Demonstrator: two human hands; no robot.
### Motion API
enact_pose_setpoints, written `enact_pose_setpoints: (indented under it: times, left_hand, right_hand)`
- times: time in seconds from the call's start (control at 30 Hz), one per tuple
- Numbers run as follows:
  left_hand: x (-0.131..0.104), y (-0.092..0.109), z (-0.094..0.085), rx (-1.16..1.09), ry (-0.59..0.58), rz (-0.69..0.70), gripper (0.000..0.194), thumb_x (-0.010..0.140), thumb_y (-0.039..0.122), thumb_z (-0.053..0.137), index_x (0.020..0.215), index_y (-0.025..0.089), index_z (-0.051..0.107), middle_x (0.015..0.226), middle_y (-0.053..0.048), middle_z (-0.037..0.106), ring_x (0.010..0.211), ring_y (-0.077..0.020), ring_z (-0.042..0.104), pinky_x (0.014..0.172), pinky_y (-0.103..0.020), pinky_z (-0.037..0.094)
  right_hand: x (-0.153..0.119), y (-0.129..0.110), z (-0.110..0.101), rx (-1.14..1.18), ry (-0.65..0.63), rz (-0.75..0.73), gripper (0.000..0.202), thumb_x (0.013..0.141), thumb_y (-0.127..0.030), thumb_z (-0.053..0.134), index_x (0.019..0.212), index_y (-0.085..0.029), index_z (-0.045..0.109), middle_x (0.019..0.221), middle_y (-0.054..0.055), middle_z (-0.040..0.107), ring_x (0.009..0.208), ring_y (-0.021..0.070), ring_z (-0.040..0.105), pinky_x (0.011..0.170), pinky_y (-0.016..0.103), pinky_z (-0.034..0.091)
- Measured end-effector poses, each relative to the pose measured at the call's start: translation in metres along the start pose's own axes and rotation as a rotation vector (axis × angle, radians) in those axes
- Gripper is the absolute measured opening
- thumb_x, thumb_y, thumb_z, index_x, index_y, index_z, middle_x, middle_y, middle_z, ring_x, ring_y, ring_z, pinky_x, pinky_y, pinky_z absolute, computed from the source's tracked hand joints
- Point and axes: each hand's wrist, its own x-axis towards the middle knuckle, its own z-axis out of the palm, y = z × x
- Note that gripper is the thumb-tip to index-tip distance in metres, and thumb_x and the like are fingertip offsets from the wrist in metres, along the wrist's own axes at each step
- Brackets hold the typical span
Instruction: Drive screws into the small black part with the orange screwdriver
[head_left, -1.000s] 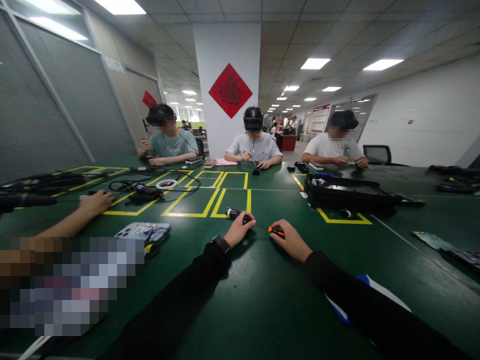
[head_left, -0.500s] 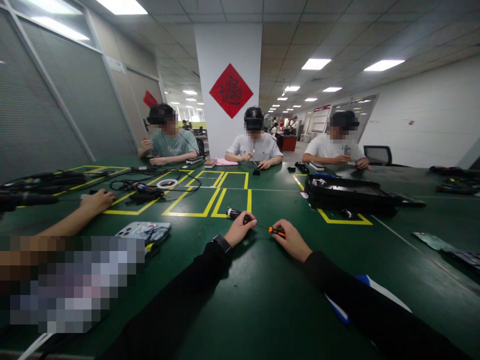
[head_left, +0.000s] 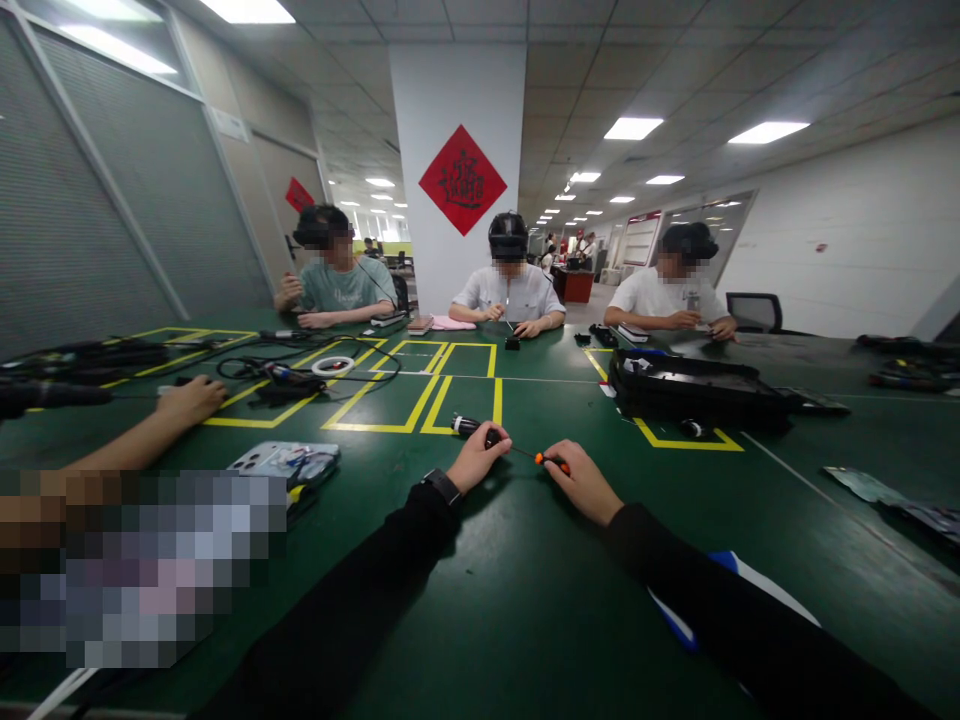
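Note:
My left hand (head_left: 478, 457), with a dark band on its wrist, is closed on a black cylindrical device (head_left: 471, 428) with a white ring near its far end. My right hand (head_left: 585, 480) grips an orange and black screwdriver (head_left: 553, 462) by its handle. The thin shaft points left and reaches the near end of the black device by my left fingertips. Whether its tip touches the device is too small to tell. Both hands are just above the green table (head_left: 517, 600).
A black open case (head_left: 697, 385) lies at the right. Cables (head_left: 277, 375) and a white coil (head_left: 333, 366) are at the left, near a person's hand (head_left: 193, 398). A clear box (head_left: 289, 460) lies nearer. Three people sit opposite. A blue and white object (head_left: 772, 590) lies beside my right sleeve.
Both hands keep almost the same place and hold. The fingers of my right hand have shifted slightly on the screwdriver's handle.

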Motion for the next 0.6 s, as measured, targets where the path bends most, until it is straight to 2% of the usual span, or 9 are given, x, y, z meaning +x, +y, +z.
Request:
enact_pose_setpoints:
  times: [0.17, 0.37, 0.6]
  left_hand:
    - [-0.0005, 0.0008, 0.0007, 0.019, 0.006, 0.019, 0.021, 0.071, 0.034, 0.055, 0.082, 0.017, 0.051, 0.081, 0.000, 0.055, 0.076, -0.0125, 0.050, 0.077, -0.027, 0.038]
    - [-0.0002, 0.0002, 0.0005, 0.002, -0.005, 0.008, 0.020, 0.072, 0.033, 0.054, 0.083, 0.017, 0.051, 0.083, -0.001, 0.056, 0.078, -0.0124, 0.051, 0.077, -0.027, 0.038]
    - [-0.0004, 0.0004, 0.0003, -0.006, -0.003, 0.000, 0.020, 0.071, 0.032, 0.054, 0.083, 0.017, 0.051, 0.083, -0.001, 0.056, 0.079, -0.0126, 0.051, 0.079, -0.028, 0.038]
  right_hand:
    - [-0.0016, -0.0032, -0.0006, 0.036, 0.016, 0.010, 0.014, 0.072, -0.019, 0.054, 0.085, -0.017, 0.051, 0.086, 0.004, 0.053, 0.080, 0.0152, 0.049, 0.073, 0.029, 0.039]
    - [-0.0025, -0.0088, -0.0017, 0.069, -0.004, -0.024, 0.021, 0.079, -0.021, 0.045, 0.099, -0.018, 0.050, 0.094, 0.005, 0.054, 0.089, 0.0150, 0.049, 0.082, 0.030, 0.037]
    - [-0.0011, -0.0038, 0.0009, -0.061, -0.031, 0.015, 0.021, 0.084, -0.022, 0.036, 0.081, -0.017, 0.056, 0.084, 0.005, 0.054, 0.084, 0.0152, 0.047, 0.079, 0.030, 0.036]
